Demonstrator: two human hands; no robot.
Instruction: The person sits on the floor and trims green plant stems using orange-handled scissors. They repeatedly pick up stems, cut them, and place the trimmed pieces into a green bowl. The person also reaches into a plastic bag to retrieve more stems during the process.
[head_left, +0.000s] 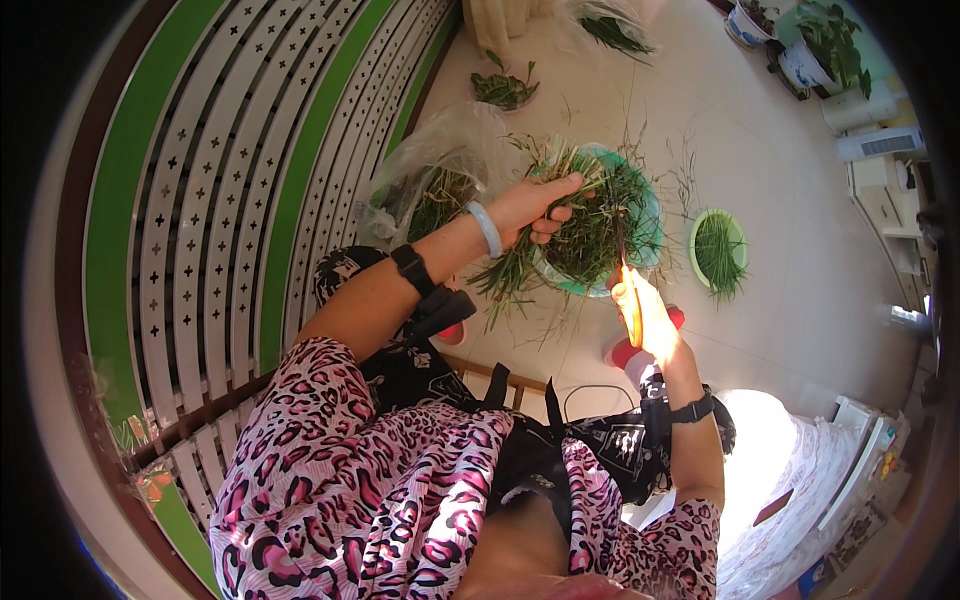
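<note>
My left hand (541, 208) grips a bunch of thin green stalks (517, 259), their pale cut ends pointing up and right and the leaves hanging down. In my right hand (656, 315) is a pair of scissors with orange handles (634, 304). The dark blades point away from me, just right of the bunch; whether they are apart is unclear. Beneath both hands stands a teal basin (651, 214) holding a heap of grassy trimmings (585, 244). A clear plastic bag (469, 139) with more greens (442, 199) lies left of the basin, partly behind my left forearm.
On the tiled floor, a light green bowl (739, 259) of long green stalks stands at right. Farther off are a bowl of leafy greens (504, 91) and another plastic bag (611, 26) with greens. A slatted bench (217, 195) runs along the left. Potted plants (806, 64) stand at upper right.
</note>
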